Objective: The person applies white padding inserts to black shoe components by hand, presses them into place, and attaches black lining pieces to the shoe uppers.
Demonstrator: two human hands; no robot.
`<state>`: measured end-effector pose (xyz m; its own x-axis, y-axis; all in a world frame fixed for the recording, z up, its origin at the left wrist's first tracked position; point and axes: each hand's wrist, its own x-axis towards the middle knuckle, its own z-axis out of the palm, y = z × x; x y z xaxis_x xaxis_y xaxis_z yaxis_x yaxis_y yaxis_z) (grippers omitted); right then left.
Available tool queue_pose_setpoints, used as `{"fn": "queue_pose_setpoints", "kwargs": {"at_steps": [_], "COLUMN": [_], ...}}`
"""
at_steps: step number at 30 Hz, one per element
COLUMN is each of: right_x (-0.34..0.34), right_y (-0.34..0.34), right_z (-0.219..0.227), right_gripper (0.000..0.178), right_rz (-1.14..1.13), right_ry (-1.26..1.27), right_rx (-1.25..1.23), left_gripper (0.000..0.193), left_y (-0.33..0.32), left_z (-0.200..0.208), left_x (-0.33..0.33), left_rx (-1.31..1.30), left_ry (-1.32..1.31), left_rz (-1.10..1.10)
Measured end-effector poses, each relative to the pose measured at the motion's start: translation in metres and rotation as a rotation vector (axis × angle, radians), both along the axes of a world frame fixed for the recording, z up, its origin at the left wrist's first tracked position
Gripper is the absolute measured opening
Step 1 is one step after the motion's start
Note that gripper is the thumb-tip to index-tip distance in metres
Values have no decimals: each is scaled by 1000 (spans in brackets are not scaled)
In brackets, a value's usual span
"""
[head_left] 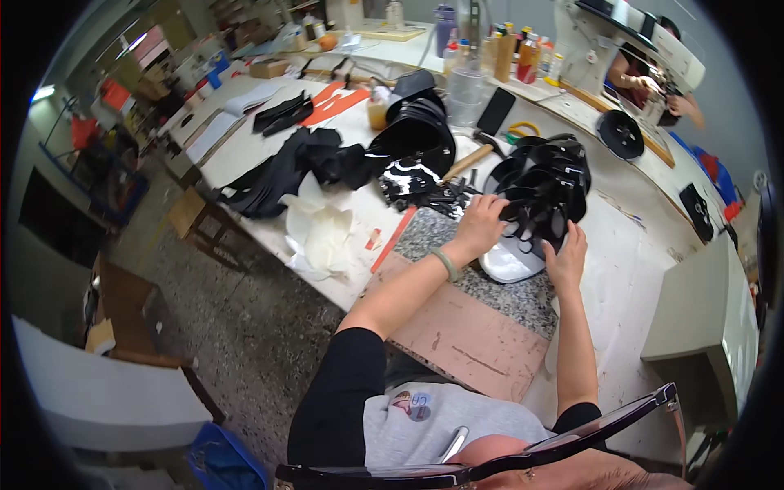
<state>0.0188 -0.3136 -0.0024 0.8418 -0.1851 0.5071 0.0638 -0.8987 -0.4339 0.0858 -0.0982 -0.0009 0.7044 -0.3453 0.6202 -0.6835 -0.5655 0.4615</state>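
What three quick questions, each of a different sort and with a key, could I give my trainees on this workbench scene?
1. Multiple choice: which of the worker's wrists wears the pale green bangle? A) left B) right C) both
2. True or false: in the picture, the black smartphone lies to the right of the orange sheet.
3. Short answer: what is bunched at the left hand and right hand?

Key: 1. A; 2. True; 3. Glossy black curved pieces.
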Motion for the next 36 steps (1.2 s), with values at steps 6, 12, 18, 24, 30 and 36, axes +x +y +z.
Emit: {"fn": "queue_pose_setpoints", "kwargs": {"at_steps": [6, 12, 18, 24, 30, 36], "right_x": [-34, -58, -47, -61, -104, -161], "right_y": [17, 80, 200, 222, 74, -94], "right_z": [8, 34, 44, 31, 36, 5], "right_gripper": [58, 36, 25, 28, 30, 32], "right_rz": [143, 438, 1057, 1108, 453, -304], "right_ry": [-34, 90, 157, 229, 296, 400], "right_rx": [9, 221, 176, 156, 461, -57], "left_gripper": [34, 32, 47, 46, 40, 40], "left_y": [88, 270, 363, 383, 282, 99], "left_z": [41, 15, -38, -71, 3, 39], "left_x": [-36, -76, -76, -66, -100, -105], "left_rx": [-212, -293, -233, -312, -396, -352], "left_ry": [-3, 59, 232, 282, 215, 494], "left_rz": [90, 715, 887, 735, 644, -240]}}
